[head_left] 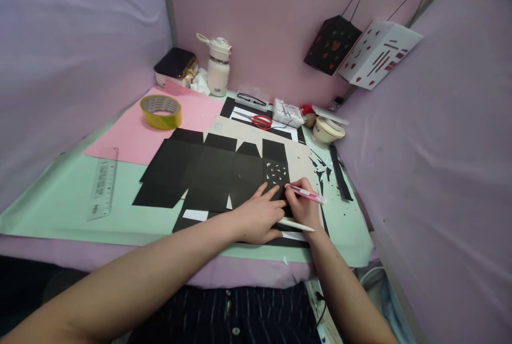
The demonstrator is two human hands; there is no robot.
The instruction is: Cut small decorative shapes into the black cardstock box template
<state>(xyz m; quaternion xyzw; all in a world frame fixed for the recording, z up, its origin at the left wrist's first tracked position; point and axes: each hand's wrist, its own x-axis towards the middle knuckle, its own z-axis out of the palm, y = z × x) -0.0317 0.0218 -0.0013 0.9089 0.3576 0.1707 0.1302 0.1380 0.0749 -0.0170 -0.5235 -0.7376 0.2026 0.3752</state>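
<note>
The black card (216, 168) lies flat in front of me, its cut tabs along the far edge and a cluster of small cutouts in its right-hand panel. My right hand (304, 208) is clamped on a pink pen-shaped tool (307, 193), fingers bent round its front end just beside that panel, the shaft slanting off to the right; the tip is too small to make out. My left hand (260, 217) is palm down, fingers spread apart over the card's near part, forearm crossing in from the lower left. A white pen (296, 224) sticks out from beside it toward my right wrist; I cannot tell whether my left hand grips it. My right forearm rises from the lower right. Beyond the card lie red-handled scissors (262, 121), with yellow tape (173, 120) to the left on pink paper (120, 136) and a clear ruler (103, 184) nearer me.
</note>
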